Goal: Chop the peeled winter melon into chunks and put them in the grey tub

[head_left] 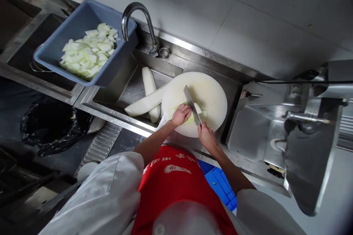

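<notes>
On the round white cutting board (pixel 212 91) lies a pale green-white piece of peeled gourd (pixel 189 119), perhaps winter melon. The curled fingers of my left hand (pixel 182 114) press on it, close beside the blade. My right hand (pixel 206 134) is closed round the handle of a cleaver (pixel 192 102), whose blade stands across the gourd. A few cut pieces (pixel 198 108) sit just right of the blade. Two long peeled gourd lengths (pixel 146 101) lie crossed in the sink, left of the board; one reaches the board's edge.
A blue-grey tub (pixel 110 77) of cut gourd chunks (pixel 88 51) stands at the upper left. A curved faucet (pixel 138 5) rises behind the sink (pixel 127 80). To the right is a metal slicing machine (pixel 253 128). A black-bagged bin (pixel 49 128) sits lower left.
</notes>
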Demonstrator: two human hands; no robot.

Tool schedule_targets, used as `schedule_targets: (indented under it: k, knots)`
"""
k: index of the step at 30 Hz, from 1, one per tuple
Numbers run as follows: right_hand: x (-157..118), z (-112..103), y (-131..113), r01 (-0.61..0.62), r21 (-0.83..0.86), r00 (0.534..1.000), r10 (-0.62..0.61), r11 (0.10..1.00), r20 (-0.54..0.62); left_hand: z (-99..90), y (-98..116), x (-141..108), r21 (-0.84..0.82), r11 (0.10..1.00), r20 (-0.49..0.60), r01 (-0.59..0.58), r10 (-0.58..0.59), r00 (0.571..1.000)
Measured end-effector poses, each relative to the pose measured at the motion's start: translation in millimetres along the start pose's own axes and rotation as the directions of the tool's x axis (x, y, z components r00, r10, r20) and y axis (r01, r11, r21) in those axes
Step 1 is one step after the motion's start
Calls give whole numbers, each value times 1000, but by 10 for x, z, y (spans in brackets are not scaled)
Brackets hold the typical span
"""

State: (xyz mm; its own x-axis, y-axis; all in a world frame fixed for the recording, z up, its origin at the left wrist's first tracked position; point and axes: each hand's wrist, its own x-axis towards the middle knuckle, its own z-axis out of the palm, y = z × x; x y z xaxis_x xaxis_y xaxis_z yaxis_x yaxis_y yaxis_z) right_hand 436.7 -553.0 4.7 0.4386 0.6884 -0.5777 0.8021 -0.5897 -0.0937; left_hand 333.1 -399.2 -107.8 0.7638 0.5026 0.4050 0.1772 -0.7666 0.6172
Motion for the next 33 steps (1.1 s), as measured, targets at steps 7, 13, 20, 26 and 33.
schedule_targets:
  k: [7, 13, 20, 26, 33]
  knots:
    - [275, 1, -168, -12, 10, 999, 13, 1000, -29, -7, -25, -24, -55, 998, 24, 2, -1, 1000]
    - [95, -160, -46, 8, -5, 998, -8, 1000, -56, -26, -18, -14, -35, 999, 27, -2, 3, 1000]
    - [-278, -225, 28, 5, -20, 999, -6, 1000, -50, -21, -2, -10, -27, 1000, 49, 12, -10, 999]
    - [-379, -265, 26, -11, -64, 1000, 11, 998, -3, -32, 8, -4, -11, 1000, 57, 2, -1, 998]
    - [-430, -295, 26, -13, -89, 999, 16, 996, 34, -45, 36, -3, -36, 999, 70, 27, -25, 997]
